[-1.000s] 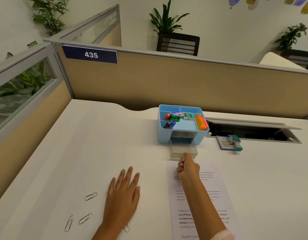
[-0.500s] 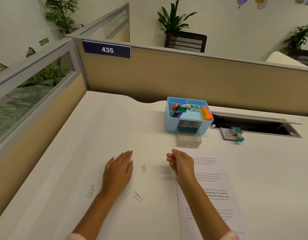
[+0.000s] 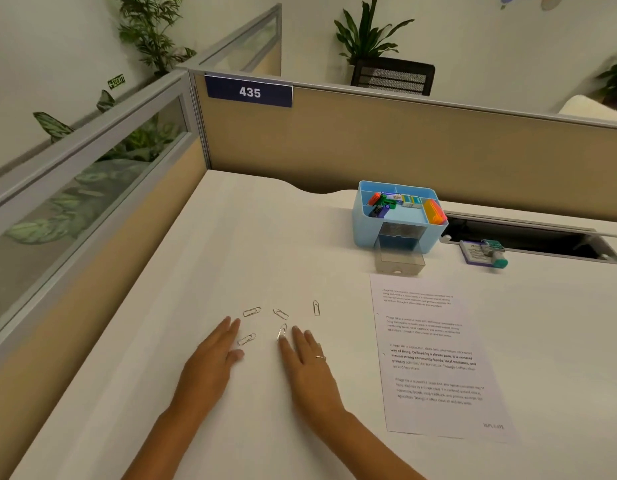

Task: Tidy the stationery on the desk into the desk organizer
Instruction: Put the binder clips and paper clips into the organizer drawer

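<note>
Desk [image 3: 265, 237]: white, plain.
Desk organizer [image 3: 364, 226]: light blue.
Drawer [image 3: 399, 263]: clear, grey tint.
Paper clips [image 3: 252, 311]: silver.
Sheet of paper [image 3: 435, 358]: white with black print, some lines bold.
Sticky notes [image 3: 434, 211]: orange and yellow.
Partition [image 3: 369, 143]: beige, grey frame.
Number plate [image 3: 248, 92]: dark blue, white "435".
Ring [image 3: 320, 357]: silver.

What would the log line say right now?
left hand: open, flat | right hand: open, flat | paper clips: loose on desk | drawer: pulled out
</note>
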Tool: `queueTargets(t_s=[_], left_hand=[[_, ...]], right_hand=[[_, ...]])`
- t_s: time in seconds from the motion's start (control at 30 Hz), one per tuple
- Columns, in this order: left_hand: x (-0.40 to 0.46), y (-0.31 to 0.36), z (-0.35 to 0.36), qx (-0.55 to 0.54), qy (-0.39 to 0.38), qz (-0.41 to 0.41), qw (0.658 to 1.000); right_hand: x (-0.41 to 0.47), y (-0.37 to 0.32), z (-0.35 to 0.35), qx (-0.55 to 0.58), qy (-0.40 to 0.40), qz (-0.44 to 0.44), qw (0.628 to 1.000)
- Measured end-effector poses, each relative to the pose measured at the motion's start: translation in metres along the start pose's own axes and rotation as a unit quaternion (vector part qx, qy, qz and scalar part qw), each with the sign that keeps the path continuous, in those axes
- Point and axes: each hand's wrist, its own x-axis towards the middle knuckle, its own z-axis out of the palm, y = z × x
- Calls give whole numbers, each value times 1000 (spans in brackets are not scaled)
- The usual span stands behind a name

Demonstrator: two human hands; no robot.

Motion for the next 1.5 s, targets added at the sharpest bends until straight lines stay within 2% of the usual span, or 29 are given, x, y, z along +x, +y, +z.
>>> queueTargets(t_s=[0.1, 0.27, 0.4, 0.5, 0.57, 0.77, 0.9, 1.03, 1.1, 1.17, 1.23, 1.3, 1.4, 1.5], left_hand=[[-1, 9, 14, 57, 17, 11, 998], [5, 18, 23, 65, 41, 18, 997], [8, 17, 23, 92, 35, 57, 993], [10, 19, 20, 87, 43, 67, 993], [14, 22, 16, 83, 49, 70, 993], [28, 36, 10, 51, -5, -6, 999], [33, 42, 6, 7, -38, -45, 998], [30, 45, 2, -80, -12, -87, 993], [25, 51, 2, -122, 0, -92, 988], [18, 62, 4, -180, -1, -95, 979], [12, 74, 7, -220, -5, -102, 970], [7, 85, 13, -263, -5, -108, 959], [3, 99, 21, -319, 11, -111, 941], [2, 111, 30, -322, 42, -96, 941]], right_hand=[[3, -1, 6, -50, -3, -20, 999], [19, -4, -12, -134, -54, -81, 986], [21, 3, -24, -126, -77, -101, 984], [18, 9, -28, -70, -28, -101, 992], [18, 9, -32, -86, -9, -99, 991], [30, 14, -45, -148, -28, -72, 986], [39, 10, -60, -75, -44, -22, 996], [42, 9, -67, -8, -68, 26, 997], [39, 10, -67, 20, -63, 41, 997], [35, 11, -64, 66, -26, 60, 996], [26, 11, -62, 193, 36, 114, 974], [18, 11, -62, 367, 68, 181, 910], [6, 12, -63, 558, 58, 225, 797], [-1, 13, -65, 640, 26, 242, 729]])
